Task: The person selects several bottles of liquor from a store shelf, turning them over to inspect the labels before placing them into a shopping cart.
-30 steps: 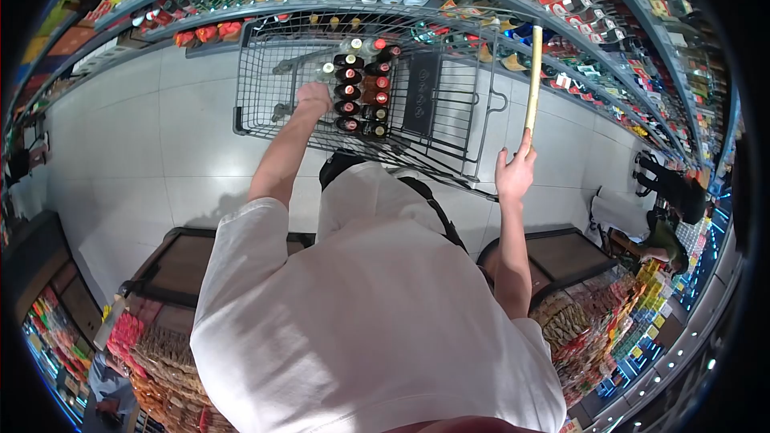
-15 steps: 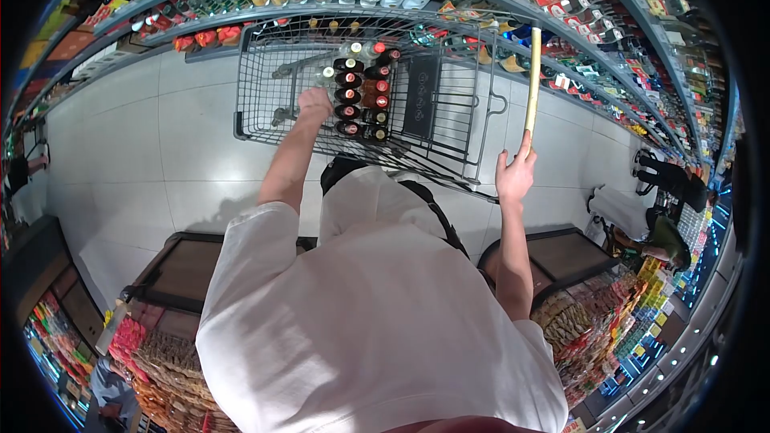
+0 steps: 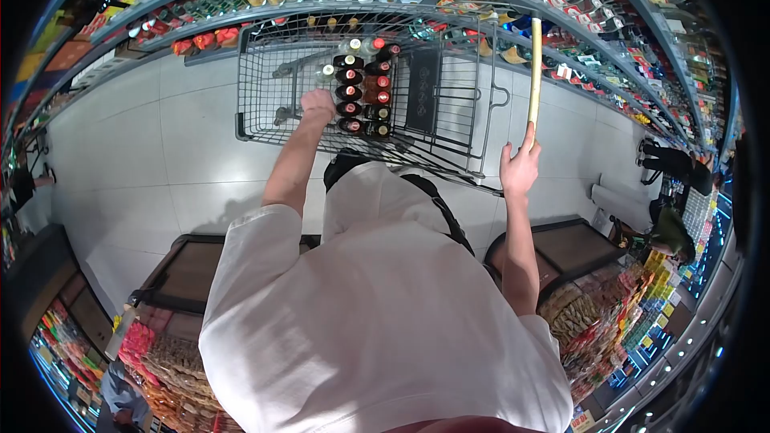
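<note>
My left hand (image 3: 318,105) reaches into a dark wire shopping cart (image 3: 265,80) and rests beside rows of dark bottles (image 3: 361,96) with red and white caps; a clear bottle (image 3: 325,75) stands just beyond its fingers. Whether it grips anything I cannot tell. My right hand (image 3: 520,168) is raised at the cart's right side and holds the lower end of a long yellow stick (image 3: 534,72) that points up toward the shelves. A black strap (image 3: 437,208) crosses my white shirt.
Curved shelves (image 3: 361,0) of bottles and packets run behind the cart and along the right. Snack displays (image 3: 593,313) and dark low tables stand behind me on both sides. A person (image 3: 670,232) crouches at the right by the shelf. Pale tiled floor (image 3: 144,152) lies to the left.
My left hand has slid slightly toward me along the bottles. The view has shifted a little; my right hand still holds the stick upright.
</note>
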A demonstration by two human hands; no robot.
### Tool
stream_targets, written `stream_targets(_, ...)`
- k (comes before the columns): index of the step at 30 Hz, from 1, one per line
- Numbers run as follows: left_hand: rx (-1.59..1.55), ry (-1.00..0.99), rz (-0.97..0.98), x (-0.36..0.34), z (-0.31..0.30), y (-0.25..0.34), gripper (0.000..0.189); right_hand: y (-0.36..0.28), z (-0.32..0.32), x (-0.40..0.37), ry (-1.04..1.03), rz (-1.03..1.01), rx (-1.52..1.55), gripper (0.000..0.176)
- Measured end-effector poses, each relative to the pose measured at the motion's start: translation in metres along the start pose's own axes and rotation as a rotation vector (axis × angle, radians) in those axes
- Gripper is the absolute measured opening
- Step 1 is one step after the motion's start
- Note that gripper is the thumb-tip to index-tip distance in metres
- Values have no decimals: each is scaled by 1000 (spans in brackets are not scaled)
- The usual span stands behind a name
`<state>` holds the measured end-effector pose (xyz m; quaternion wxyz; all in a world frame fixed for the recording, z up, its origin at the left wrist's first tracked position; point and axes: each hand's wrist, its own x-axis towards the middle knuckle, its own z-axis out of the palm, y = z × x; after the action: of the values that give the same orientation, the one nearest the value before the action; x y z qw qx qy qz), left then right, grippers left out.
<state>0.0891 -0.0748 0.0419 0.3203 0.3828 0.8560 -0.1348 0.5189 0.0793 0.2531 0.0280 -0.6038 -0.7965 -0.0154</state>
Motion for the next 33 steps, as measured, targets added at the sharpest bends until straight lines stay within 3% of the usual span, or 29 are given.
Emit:
stream_targets(12,-126,-77,-31,0,-10,1,35,7,5,2,0,-3,-9,81)
stream_targets(20,-272,-61,-90,-11,35,-23,72,4,3,3,-23,13,20,81)
stream_targets(22,-301,-54,-150,-23,51,-30,71,5,5,2,8,-14,28,81)
stream_targets(27,-161,-150,-11,-57,82,-43,59,11,1,4,41,-35,53,82)
stream_targets(33,-174,-126,-14,-75,71,-31,47,15,1,5,10,-48,95,83)
